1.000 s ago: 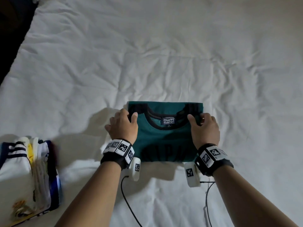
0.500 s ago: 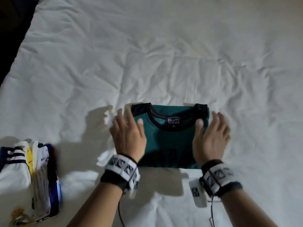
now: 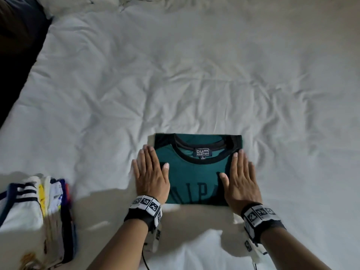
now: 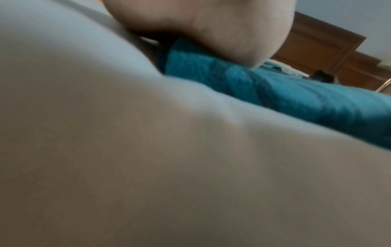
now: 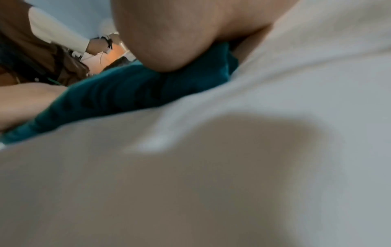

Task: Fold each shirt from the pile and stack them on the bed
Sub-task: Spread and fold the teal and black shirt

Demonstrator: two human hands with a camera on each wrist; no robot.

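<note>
Green folded shirt (image 3: 194, 172) lies on the bed (image 3: 194, 84); left hand (image 3: 150, 178) and right hand (image 3: 240, 180) press it, fingers flat.

folded teal shirt (image 3: 194, 170) with black collar, flat on white bed (image 3: 194, 75), folded stack (image 3: 35, 217) at left

White bed (image 3: 194, 75): folded green shirt (image 3: 194, 172), shirt stack (image 3: 35, 211).
</note>
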